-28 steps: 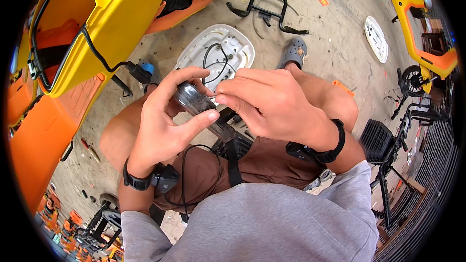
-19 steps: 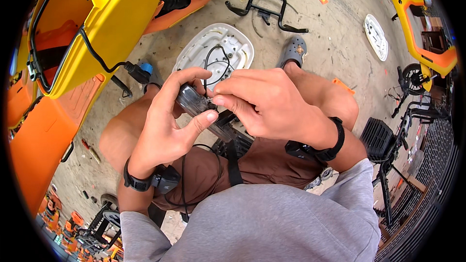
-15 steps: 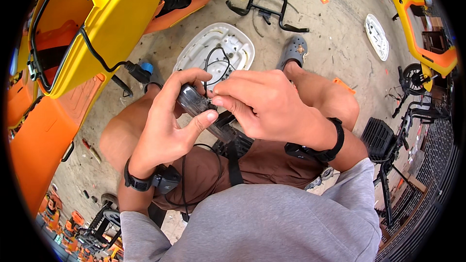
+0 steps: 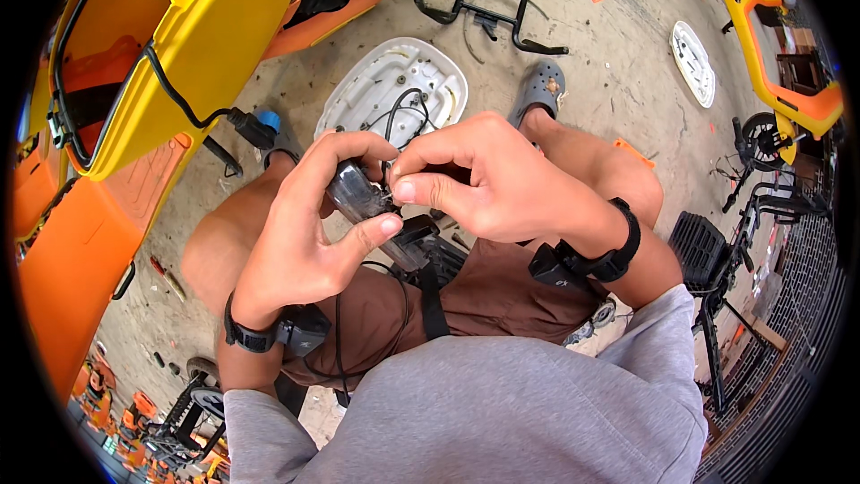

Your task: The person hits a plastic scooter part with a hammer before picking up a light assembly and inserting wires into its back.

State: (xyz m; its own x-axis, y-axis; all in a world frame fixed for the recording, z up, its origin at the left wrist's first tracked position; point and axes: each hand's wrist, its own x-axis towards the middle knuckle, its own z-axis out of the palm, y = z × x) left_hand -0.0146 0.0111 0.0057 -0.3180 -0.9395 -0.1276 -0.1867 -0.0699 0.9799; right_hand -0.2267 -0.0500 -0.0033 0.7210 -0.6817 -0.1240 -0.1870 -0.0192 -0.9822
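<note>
Between the thumb and curled fingers of my left hand (image 4: 303, 231) is a glossy black rounded housing (image 4: 356, 192), dusty and rough at its open end. My right hand (image 4: 506, 181) pinches thumb against forefinger at that open end; thin wire ends seem to stick out there, too small to make out fully. A thin black cable (image 4: 391, 115) rises from between the hands and loops over a white plastic shell (image 4: 345, 94) on the floor. Below the hands, between my thighs, dark mechanical parts (image 4: 441, 258) are partly hidden.
A yellow and orange vehicle body (image 4: 215, 54) stands close on the left, with a black cable and plug (image 4: 249, 128) hanging from it. Ahead lies a bent black tube frame (image 4: 493, 13). Another white shell (image 4: 692, 64) and a black bike-like frame (image 4: 739, 260) are on the right.
My right hand has shifted slightly up and rotated, still pinching at the housing's end. The cable loop has moved a little. My left hand keeps its hold.
</note>
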